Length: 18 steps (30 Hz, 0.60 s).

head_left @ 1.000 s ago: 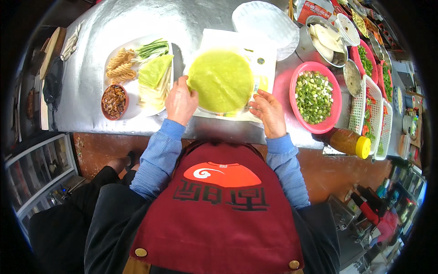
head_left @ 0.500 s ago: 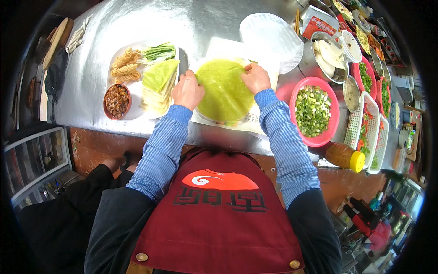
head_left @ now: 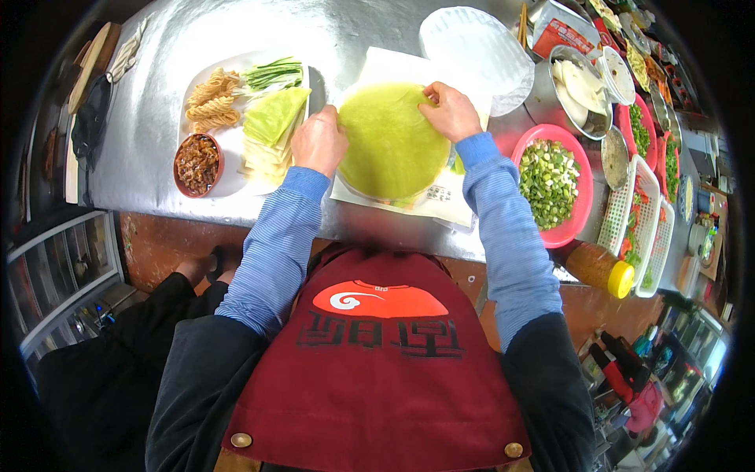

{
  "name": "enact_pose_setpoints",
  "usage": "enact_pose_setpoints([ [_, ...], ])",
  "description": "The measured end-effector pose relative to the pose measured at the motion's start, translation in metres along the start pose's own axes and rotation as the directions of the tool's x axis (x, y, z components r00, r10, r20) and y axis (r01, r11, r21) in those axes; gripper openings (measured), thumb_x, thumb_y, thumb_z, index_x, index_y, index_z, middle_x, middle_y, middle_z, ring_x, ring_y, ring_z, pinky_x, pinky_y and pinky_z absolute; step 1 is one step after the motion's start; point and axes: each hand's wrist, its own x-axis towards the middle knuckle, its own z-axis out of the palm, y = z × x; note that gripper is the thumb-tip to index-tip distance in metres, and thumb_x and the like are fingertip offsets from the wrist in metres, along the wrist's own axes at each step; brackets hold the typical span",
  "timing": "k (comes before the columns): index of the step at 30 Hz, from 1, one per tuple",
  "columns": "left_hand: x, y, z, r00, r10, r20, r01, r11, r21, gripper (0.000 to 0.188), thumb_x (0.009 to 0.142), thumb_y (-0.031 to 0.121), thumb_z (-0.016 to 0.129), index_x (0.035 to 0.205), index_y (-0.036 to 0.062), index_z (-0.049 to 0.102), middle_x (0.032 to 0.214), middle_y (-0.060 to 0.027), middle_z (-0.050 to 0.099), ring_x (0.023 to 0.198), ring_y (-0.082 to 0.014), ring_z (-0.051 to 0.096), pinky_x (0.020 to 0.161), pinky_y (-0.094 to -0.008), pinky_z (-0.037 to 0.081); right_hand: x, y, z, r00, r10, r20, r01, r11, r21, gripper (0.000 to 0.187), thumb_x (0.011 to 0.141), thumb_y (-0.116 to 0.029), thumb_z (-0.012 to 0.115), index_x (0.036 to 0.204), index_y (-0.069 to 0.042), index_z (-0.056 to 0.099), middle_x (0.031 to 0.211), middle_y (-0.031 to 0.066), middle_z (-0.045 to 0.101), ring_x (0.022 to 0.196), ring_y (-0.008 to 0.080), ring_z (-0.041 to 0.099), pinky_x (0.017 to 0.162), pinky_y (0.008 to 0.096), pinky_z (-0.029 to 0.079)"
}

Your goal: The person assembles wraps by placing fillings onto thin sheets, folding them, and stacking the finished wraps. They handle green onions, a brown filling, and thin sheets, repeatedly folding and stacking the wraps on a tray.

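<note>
A round green pancake [head_left: 389, 141] lies flat on a sheet of white paper [head_left: 440, 200] on the foil-covered counter [head_left: 157, 110]. My left hand [head_left: 318, 141] rests on the pancake's left edge, fingers curled down onto it. At the far right rim my right hand [head_left: 450, 110] pinches the pancake's top edge. Both sleeves are blue, above a red apron.
A white plate [head_left: 236, 161] at left holds green wrappers [head_left: 271, 118], fried noodles [head_left: 211, 98], green stalks and a brown bowl of minced filling [head_left: 197, 163]. A pink bowl of chopped greens [head_left: 550, 182], white baskets, metal bowls and a yellow-capped bottle [head_left: 602, 269] stand right. White round sheets [head_left: 476, 47] lie behind.
Both hands have slid from the pancake's near edge up along its sides; the right hand now grips the far edge.
</note>
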Motion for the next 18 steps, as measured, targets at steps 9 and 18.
enact_pose_setpoints([
  [9, -0.017, 0.008, -0.009, 0.982, 0.115, -0.150, -0.121, 0.992, -0.031, 0.022, 0.081, 0.013, 0.059, 0.102, 0.0088, 0.058, 0.097, -0.0135, 0.061, 0.080, -0.0364, 0.061, 0.068, -0.0451, 0.048, -0.110, -0.024, -0.031, 0.959, 0.146, -0.244, -0.073, 0.955, 0.286, 0.023, 0.083, -0.013, 0.063, 0.101, 0.000, 0.063, 0.084, 0.0130, 0.066, 0.069, 0.0196, 0.063, 0.059, 0.0308, 0.050],
  [18, 0.042, 0.064, 0.031, 0.969, 0.248, -0.008, -0.231, 0.890, -0.394, 0.019, 0.080, 0.016, 0.060, 0.095, 0.0048, 0.061, 0.088, -0.0136, 0.065, 0.075, -0.0276, 0.064, 0.063, -0.0384, 0.050, -0.257, -0.016, -0.018, 0.907, 0.421, -0.018, -0.369, 0.815, 0.446, 0.021, 0.083, -0.010, 0.062, 0.103, -0.006, 0.064, 0.084, 0.0127, 0.067, 0.067, 0.0219, 0.065, 0.060, 0.0318, 0.051],
])
